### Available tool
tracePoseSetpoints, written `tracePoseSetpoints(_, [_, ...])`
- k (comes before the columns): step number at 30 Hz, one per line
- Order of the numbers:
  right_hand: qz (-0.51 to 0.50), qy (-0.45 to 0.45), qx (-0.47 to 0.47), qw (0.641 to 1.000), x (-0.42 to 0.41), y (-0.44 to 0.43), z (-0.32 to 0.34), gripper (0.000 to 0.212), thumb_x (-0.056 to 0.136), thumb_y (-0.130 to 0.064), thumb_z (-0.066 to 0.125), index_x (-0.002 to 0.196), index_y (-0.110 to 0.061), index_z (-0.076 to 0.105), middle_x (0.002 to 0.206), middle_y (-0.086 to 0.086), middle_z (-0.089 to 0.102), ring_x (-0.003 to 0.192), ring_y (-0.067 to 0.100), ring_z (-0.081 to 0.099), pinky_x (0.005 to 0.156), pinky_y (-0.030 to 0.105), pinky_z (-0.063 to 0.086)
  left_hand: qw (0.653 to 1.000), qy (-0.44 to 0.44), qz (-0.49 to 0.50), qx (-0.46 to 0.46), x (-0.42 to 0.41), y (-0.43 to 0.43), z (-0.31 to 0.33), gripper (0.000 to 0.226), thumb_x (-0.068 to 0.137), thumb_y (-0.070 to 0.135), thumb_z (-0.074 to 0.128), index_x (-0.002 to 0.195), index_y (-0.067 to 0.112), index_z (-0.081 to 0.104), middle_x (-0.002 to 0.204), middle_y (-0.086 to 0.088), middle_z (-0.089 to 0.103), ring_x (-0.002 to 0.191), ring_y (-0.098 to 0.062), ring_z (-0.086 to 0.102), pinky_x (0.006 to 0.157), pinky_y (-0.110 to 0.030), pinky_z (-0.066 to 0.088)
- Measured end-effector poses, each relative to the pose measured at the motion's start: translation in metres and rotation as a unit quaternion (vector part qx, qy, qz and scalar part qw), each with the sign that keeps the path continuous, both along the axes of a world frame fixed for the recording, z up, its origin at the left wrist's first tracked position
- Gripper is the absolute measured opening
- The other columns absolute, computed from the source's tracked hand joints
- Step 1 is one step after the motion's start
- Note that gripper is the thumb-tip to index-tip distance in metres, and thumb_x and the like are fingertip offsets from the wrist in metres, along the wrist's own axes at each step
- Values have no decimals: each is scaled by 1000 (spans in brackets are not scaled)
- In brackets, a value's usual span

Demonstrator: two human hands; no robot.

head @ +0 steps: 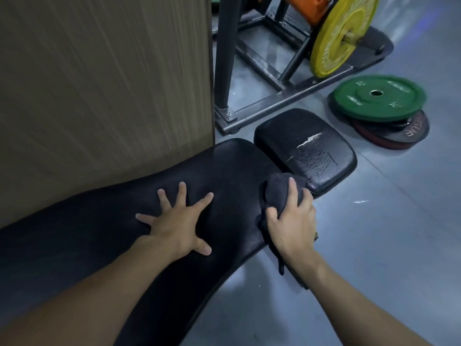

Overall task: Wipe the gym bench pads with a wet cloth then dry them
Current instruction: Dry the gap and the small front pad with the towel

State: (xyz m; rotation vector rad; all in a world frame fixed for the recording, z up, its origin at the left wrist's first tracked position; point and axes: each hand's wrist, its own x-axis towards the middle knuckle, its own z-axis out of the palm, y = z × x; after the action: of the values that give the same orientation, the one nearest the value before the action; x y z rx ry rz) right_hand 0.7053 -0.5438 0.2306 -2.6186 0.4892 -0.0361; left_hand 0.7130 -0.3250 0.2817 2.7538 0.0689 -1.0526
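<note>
Two hands: left hand (178, 228) fingers spread on bench pad (224, 166), right hand (294, 226) gripping cloth (274, 191).

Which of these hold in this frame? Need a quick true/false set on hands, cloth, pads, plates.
1. The left hand lies flat, fingers spread, on the long pad. True.
2. The right hand holds nothing. False: it grips a dark cloth at the long pad's edge.
3. The small pad has a pale split in its cover. True.
4. The green plate stands upright on a bar. False: it lies flat on the floor atop other plates; the yellow plate is the upright one.
</note>
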Motion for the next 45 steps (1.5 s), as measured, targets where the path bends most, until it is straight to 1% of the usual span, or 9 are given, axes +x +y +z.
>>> tracePoseSetpoints(6, [89, 86, -117, 985, 55, 0, 14, 82, 80, -48, 45, 153, -26, 15, 145, 15, 35, 118, 41, 47, 100, 51, 35, 999, 24, -15, 36, 9, -2, -4, 121, 66, 55, 83, 146, 60, -6, 156, -4, -37, 141, -46, -31, 104, -81, 7])
tracePoseSetpoints(10, [176, 116, -163, 964, 99, 20, 20, 86, 82, -51, 46, 155, -24, 9, 152, 19, 28, 122, 41, 45, 101, 51, 33, 997, -62, 39, 20, 22, 20, -5, 98, 76, 65, 70, 149, 56, 6, 164, 2, -11, 150, -28, -15, 113, -70, 13])
tracePoseSetpoints(14, [254, 143, -108, 950, 181, 56, 20, 80, 87, -52, 41, 155, -25, 8, 149, 17, 32, 125, 42, 42, 102, 53, 31, 995, -6, 92, 43, 40, 37, -7, 117, 66, 72, 71, 143, 62, -16, 159, 2, -32, 146, -29, -29, 111, -74, 10])
tracePoseSetpoints(20, [327, 141, -149, 923, 196, 46, 18, 80, 86, -56, 41, 155, -29, 12, 143, 14, 42, 130, 36, 39, 106, 48, 29, 987, -63, 147, 27, 23, 62, -6, 109, 70, 72, 69, 150, 54, -4, 162, 5, -22, 148, -19, -24, 118, -64, 6])
tracePoseSetpoints(25, [355, 159, -159, 908, 212, 61, 23, 71, 86, -56, 38, 150, -26, 25, 131, 17, 52, 123, 37, 46, 106, 48, 32, 971, -52, 222, 69, 0, 80, -17, 110, 67, 87, 52, 148, 54, -15, 159, 2, -32, 146, -26, -29, 112, -72, 11])
tracePoseSetpoints(29, [462, 136, -206, 852, 189, 120, 27, 76, 88, -59, 37, 154, -30, 14, 134, 17, 50, 122, 38, 48, 102, 49, 34, 974, -48, 219, 45, 3, 79, -16, 109, 70, 83, 55, 148, 53, -14, 159, 3, -32, 145, -27, -31, 112, -73, 8])
tracePoseSetpoints(32, [558, 111, -151, 808, 163, 162, 23, 72, 91, -56, 44, 151, -39, 7, 139, 15, 43, 117, 40, 53, 99, 51, 39, 979, -73, 187, 43, -8, 98, -13, 104, 73, 80, 56, 151, 51, -6, 161, 8, -27, 147, -19, -27, 115, -66, 11])
tracePoseSetpoints(38, [433, 108, -200, 873, 162, 164, 18, 53, 90, -65, 33, 135, -39, 43, 119, 11, 61, 115, 33, 55, 97, 47, 35, 957, -56, 273, 77, -71, 193, -8, 105, 66, 87, 55, 148, 57, -4, 161, 10, -23, 149, -21, -21, 111, -68, 17])
tracePoseSetpoints(45, [443, 160, -137, 871, 121, 267, 19, 46, 92, -55, 34, 132, -33, 45, 118, 12, 60, 113, 33, 55, 96, 48, 36, 964, -125, 224, 66, -103, 217, -16, 99, 74, 82, 52, 152, 47, 1, 164, 7, -17, 150, -16, -16, 113, -58, 19])
